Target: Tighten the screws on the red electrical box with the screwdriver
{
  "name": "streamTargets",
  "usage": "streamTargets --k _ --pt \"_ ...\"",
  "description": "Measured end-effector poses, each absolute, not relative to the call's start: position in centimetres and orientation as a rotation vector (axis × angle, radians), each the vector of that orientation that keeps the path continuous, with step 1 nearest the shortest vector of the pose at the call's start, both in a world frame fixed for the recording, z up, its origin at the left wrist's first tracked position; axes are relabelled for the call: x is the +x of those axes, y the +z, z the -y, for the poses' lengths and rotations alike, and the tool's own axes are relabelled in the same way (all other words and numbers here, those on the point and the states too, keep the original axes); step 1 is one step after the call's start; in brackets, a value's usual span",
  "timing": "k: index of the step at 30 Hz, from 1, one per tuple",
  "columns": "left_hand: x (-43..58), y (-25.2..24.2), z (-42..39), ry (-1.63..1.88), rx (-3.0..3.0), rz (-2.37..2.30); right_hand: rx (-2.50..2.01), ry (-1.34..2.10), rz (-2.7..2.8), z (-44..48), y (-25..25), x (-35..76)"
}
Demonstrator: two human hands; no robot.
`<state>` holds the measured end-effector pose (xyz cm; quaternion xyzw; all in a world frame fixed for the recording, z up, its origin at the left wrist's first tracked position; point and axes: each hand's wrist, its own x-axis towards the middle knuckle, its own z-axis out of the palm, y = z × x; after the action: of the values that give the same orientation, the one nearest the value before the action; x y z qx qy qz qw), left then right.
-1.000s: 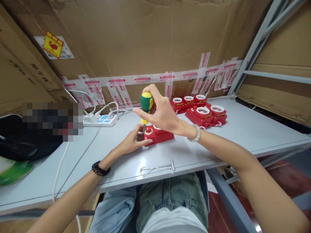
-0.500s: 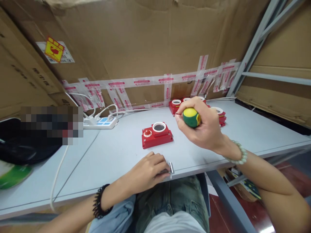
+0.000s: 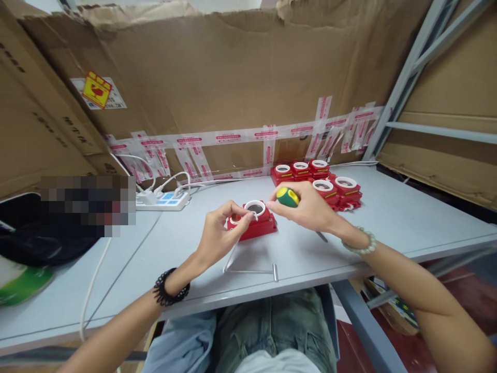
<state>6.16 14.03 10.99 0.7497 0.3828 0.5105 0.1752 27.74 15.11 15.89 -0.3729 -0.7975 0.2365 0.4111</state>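
A red box (image 3: 258, 227) with a white-ringed round hole and a small red button sits on the grey table (image 3: 407, 207) in front of me. My left hand (image 3: 219, 235) is closed in a pinch on one end of a thin metal wire clip (image 3: 248, 267), lifting that end beside the box while the other end rests near the table's front edge. My right hand (image 3: 308, 210) grips a screwdriver (image 3: 288, 197) with a green and yellow handle, its shaft pointing down and right, just right of the box.
Several more red boxes (image 3: 322, 181) stand grouped at the back right. A white power strip (image 3: 161, 199) with cables lies at the back left. A black bag (image 3: 39, 243) sits at the far left. Cardboard walls surround the table; a metal rack frame (image 3: 407, 77) rises on the right.
My left hand picked up one end of the wire clip from the front edge and raised it toward the red box. My right hand brought the screwdriver leftward, close to the box.
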Motion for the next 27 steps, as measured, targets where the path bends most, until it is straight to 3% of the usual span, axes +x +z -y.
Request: streamTargets --k 5,17,27 --pt "6.4 10.1 -15.0 1.578 2.069 -1.055 -1.032 0.946 2.0 -15.6 14.7 26.5" --pt "6.7 9.7 -14.8 1.64 2.244 -0.889 -0.962 1.018 1.921 -16.0 13.8 25.6" --pt "6.6 9.7 -14.9 1.486 2.304 -0.84 -0.968 1.082 1.858 -15.8 13.9 25.3"
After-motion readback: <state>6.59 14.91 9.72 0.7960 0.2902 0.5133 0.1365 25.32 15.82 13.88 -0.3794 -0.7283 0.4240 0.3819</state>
